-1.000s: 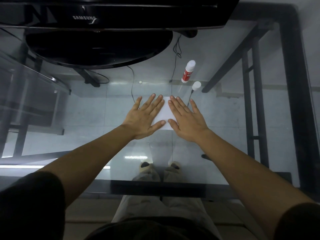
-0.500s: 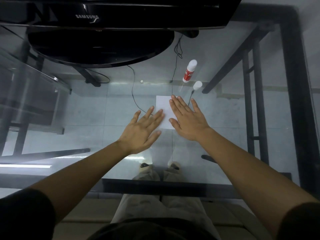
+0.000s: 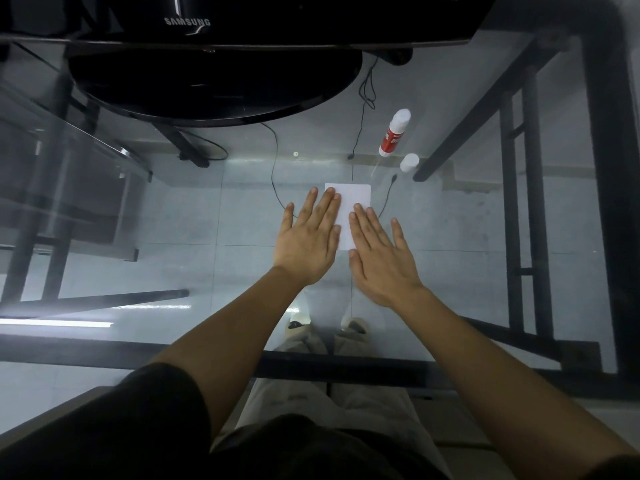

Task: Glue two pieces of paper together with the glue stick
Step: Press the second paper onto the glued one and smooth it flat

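A white paper (image 3: 349,209) lies flat on the glass table (image 3: 207,220). My left hand (image 3: 308,240) rests flat over its left edge, fingers spread. My right hand (image 3: 381,258) lies flat over its lower right part, palm down. Both hands hold nothing. Whether one sheet or two lie there cannot be told. The glue stick (image 3: 394,133), white with a red label, lies uncapped beyond the paper to the right. Its white cap (image 3: 409,162) stands just beside it.
A black monitor (image 3: 225,19) with its round base (image 3: 214,88) stands at the back of the table. Cables (image 3: 362,98) hang under the glass. Black frame bars (image 3: 485,112) run on the right. My legs and feet show below the glass.
My left hand has moved forward onto the paper's left side again. My right hand has slid back toward me, uncovering the paper's far edge.
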